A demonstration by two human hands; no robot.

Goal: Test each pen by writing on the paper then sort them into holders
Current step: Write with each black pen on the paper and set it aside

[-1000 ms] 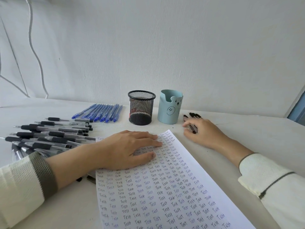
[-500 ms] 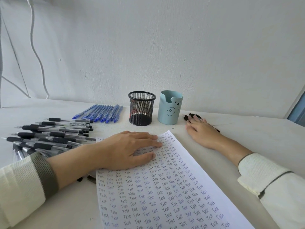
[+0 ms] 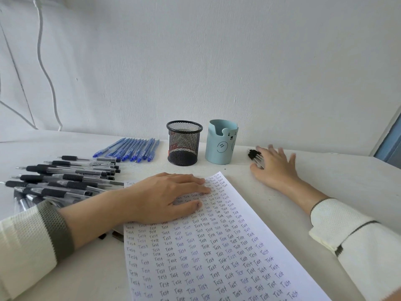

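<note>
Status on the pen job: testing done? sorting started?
Testing looks far along: the paper is covered in rows of "Test". Sorting not begun: no pen shows in the mesh holder or blue bear holder. In hand: right hand lies open on a small bunch of black pens; left hand presses the paper. Left: the blue pens and the black pen pile lie loose.

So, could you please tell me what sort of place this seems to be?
Probably a desk against a white wall: a paper filled with handwritten "Test", laid-out black pens and blue pens, a mesh holder and a bear-faced holder.
</note>
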